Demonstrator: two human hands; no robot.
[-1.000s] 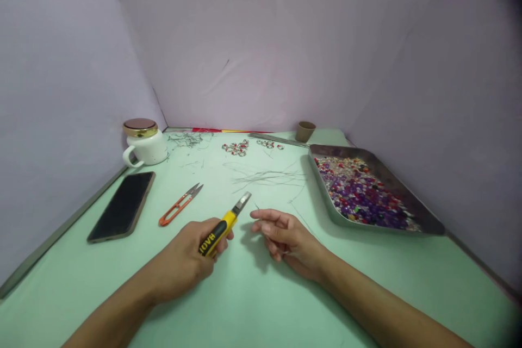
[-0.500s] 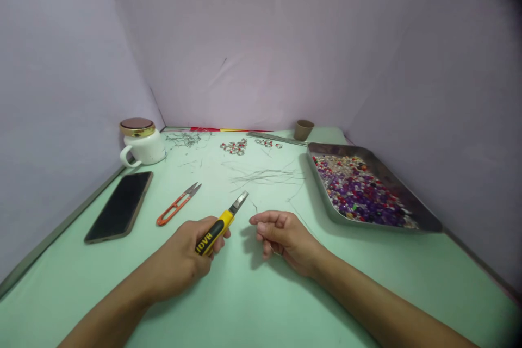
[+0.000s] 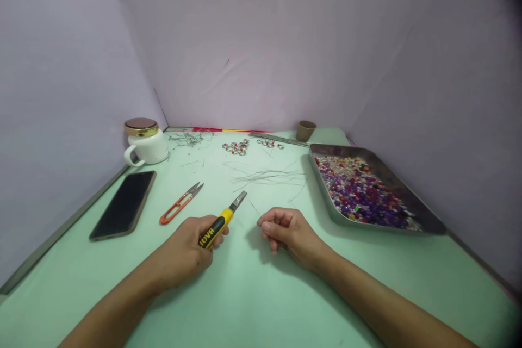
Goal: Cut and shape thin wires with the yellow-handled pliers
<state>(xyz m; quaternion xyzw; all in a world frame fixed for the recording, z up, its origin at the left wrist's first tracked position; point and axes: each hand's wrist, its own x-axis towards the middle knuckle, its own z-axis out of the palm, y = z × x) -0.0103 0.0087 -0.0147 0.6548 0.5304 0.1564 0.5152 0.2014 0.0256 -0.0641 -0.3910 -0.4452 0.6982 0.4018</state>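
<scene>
My left hand (image 3: pixel 190 250) is closed round the yellow and black handle of a cutter (image 3: pixel 222 221), whose metal tip points up and to the right. To its right, my right hand (image 3: pixel 291 236) is raised a little over the table, thumb and index finger pinched together. A thin wire (image 3: pixel 253 206) shows beside those fingertips; what the pinch holds is too small to make out. Beyond both hands lie loose thin wires (image 3: pixel 269 176). Orange thread snips (image 3: pixel 181 204) rest on the table left of the cutter's tip.
A phone (image 3: pixel 123 205) and a white lidded mug (image 3: pixel 149 147) are on the left. A metal tray (image 3: pixel 334 212) of mixed beads stands at the right, a small brown cup (image 3: pixel 305 130) behind it. Red-beaded rings (image 3: pixel 236 147) and wire scraps (image 3: pixel 187 139) lie at the back.
My right hand has moved slightly right, away from the cutter. My left hand still holds the cutter in nearly the same place. The whole view has shifted a little.
</scene>
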